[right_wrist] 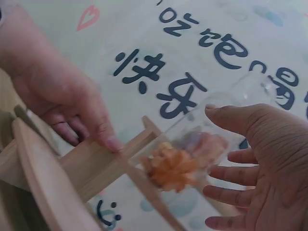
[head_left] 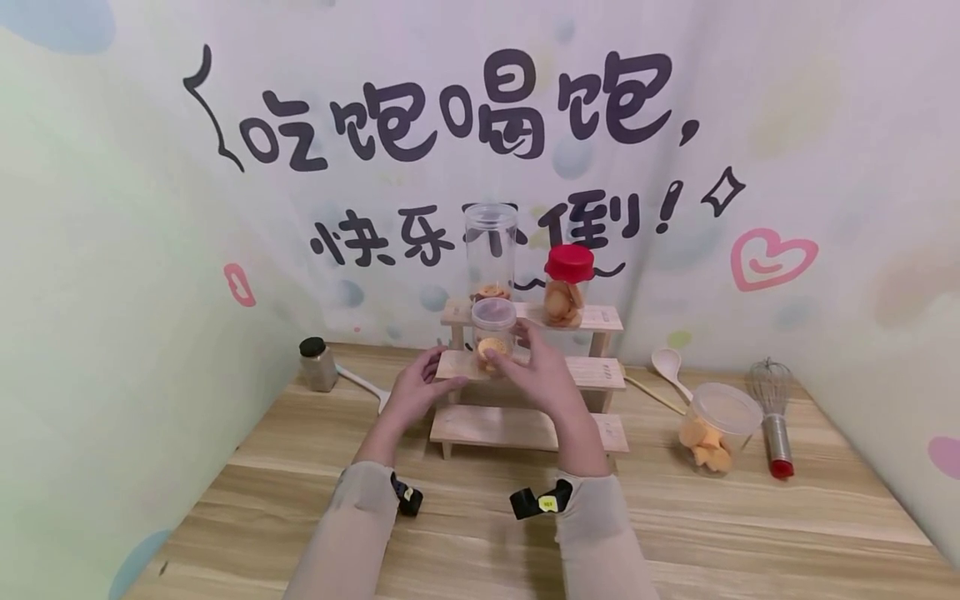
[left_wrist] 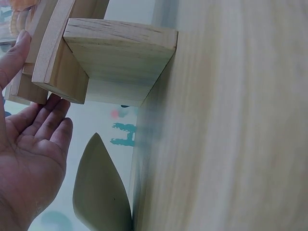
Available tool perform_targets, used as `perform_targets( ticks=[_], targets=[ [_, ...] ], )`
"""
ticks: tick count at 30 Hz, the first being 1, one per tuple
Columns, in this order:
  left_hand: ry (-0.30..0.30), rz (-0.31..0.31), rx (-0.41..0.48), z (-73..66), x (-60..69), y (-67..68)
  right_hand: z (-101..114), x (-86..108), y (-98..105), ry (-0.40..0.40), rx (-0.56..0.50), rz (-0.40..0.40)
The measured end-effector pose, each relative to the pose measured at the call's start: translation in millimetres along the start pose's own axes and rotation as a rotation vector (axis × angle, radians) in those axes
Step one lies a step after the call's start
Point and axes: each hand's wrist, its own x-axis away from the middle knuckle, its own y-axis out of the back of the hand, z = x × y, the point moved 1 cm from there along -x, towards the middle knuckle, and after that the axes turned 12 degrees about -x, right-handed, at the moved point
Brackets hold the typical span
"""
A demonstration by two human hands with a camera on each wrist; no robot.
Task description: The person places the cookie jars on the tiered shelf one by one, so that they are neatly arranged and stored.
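A clear lidded jar of cookies (head_left: 492, 342) stands on the middle step of a three-tier wooden rack (head_left: 487, 427). My right hand (head_left: 542, 371) is at the jar's right side, thumb in front; in the right wrist view its fingers (right_wrist: 236, 175) are spread and relaxed around the jar. Whether they touch it I cannot tell. At the rack's left end is my left hand (head_left: 416, 390), its thumb by the middle step's edge. The left wrist view has its fingers (left_wrist: 50, 118) nearly straight, fingertips at the wooden edge, holding nothing.
On the top step stand a tall clear jar (head_left: 491, 250) and a red-lidded cookie jar (head_left: 567, 287). Right of the rack are a white spoon (head_left: 667, 367), a wide cookie jar (head_left: 720, 425) and a whisk (head_left: 776, 417). A black-capped bottle (head_left: 318, 367) and a white-handled utensil (head_left: 360, 382) lie left.
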Motion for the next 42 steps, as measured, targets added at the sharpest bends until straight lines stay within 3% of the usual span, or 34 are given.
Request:
perform_targets(
  ticks=[4, 9, 15, 21, 25, 29, 34, 39, 42],
  targets=[
    [0.013, 0.003, 0.005, 2.1, 1.1, -1.1, 7.2, 9.3, 15.4, 0.069, 0.012, -0.005],
    [0.003, 0.011, 0.011, 1.5, -0.5, -2.6, 10.4, 17.7, 32.1, 0.218, -0.046, -0.046],
    [0.010, -0.002, 0.004, -1.4, -0.2, -1.7, 6.9, 31.5, 51.8, 0.391, -0.041, -0.050],
    [0.008, 0.005, -0.013, 0.9, -2.0, -1.9, -7.9, 53.6, 97.4, 0.562, 0.142, -0.118],
    [-0.017, 0.001, 0.006, 2.0, -2.9, -1.1, -30.9, 71.2, 136.1, 0.594, 0.293, -0.187],
    [-0.033, 0.003, 0.023, 1.1, -2.9, -0.5, -59.9, 92.9, 172.9, 0.496, 0.420, -0.234],
    [-0.023, 0.009, 0.015, -0.2, -2.6, 0.4, -89.6, 118.5, 207.4, 0.331, 0.484, -0.278],
    [-0.013, 0.006, 0.004, -1.0, -2.3, 0.0, -116.7, 133.1, 223.8, 0.211, 0.387, -0.353],
    [-0.017, 0.000, 0.002, -0.5, -2.0, -1.6, -134.6, 141.2, 223.5, 0.076, 0.268, -0.373]
  ],
)
